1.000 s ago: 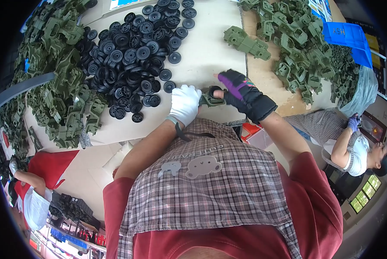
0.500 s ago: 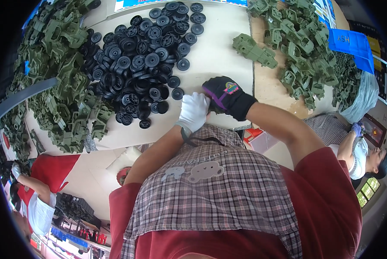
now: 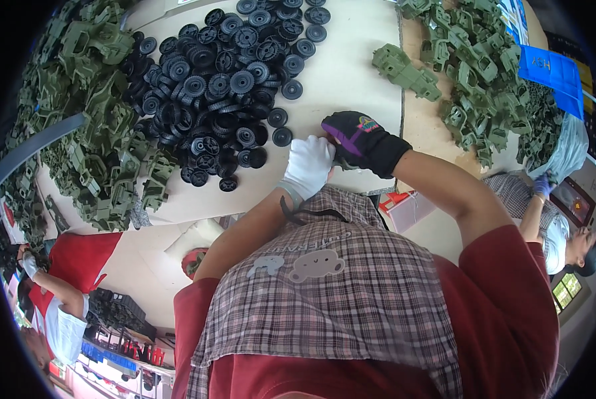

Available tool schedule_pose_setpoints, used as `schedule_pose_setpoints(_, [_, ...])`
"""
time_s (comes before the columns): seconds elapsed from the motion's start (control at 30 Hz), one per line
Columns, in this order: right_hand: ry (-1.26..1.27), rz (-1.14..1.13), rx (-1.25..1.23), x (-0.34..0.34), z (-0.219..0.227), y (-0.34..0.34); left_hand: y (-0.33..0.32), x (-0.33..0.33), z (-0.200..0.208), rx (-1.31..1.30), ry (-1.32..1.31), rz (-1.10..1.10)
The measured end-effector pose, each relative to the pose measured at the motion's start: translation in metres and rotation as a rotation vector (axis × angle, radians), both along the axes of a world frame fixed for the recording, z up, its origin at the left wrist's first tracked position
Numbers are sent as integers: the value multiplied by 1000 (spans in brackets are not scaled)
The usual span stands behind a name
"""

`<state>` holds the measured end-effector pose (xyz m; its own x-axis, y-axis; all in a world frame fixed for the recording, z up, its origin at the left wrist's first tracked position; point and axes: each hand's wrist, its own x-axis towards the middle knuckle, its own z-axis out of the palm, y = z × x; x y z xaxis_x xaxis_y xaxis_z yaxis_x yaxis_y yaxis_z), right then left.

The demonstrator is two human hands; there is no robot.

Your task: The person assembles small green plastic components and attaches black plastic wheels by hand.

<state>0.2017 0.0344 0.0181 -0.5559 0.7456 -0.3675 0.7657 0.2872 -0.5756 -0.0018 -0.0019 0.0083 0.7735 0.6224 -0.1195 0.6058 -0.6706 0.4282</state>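
My left hand (image 3: 310, 163), in a white glove, is closed at the table's near edge. Against it presses my right hand (image 3: 366, 142), in a black glove with a purple stripe, its fingers closed too. A small dark greenish bit shows under the gloves, but the fingers hide what they hold. Just beyond and to the left lies a heap of black toy wheels (image 3: 219, 84), with a few loose ones beside my left hand. A single olive-green toy vehicle body (image 3: 406, 71) rests on the table beyond my right hand.
Piles of olive-green plastic toy parts lie at the left (image 3: 88, 100) and right (image 3: 474, 73). A grey curved strip (image 3: 38, 145) juts in at the left. A blue flap (image 3: 554, 73) and a clear plastic bag (image 3: 564, 149) hang at the right. Co-workers sit on both sides.
My two hands have stayed together and shifted slightly right in the picture; the view has moved a little. The right co-worker's gloved hand has moved up to the plastic bag.
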Motion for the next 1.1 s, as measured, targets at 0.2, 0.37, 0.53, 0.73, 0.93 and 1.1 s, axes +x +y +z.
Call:
schedule_pose_setpoints(0.2, [209, -36, 249, -20, 23, 42, -10, -34, 32, -130, 120, -63])
schedule_pose_setpoints(0.37, [221, 309, 383, -86, 4, 47, -28, -63, 21, -219, 192, 26])
schedule_pose_setpoints(0.53, [-9, 366, 470, -68, -6, 42, -35, -54, 16, -134, 239, 86])
schedule_pose_setpoints(0.73, [-6, 131, 423, 24, 9, 21, -7, -43, -7, -196, 127, 100])
schedule_pose_setpoints(0.93, [309, -720, 36, 47, 24, -30, 31, -44, -53, -988, -223, 280])
schedule_pose_setpoints(1.1, [531, -1099, -278, 29, 26, -77, 20, -22, -22, -205, -19, 388])
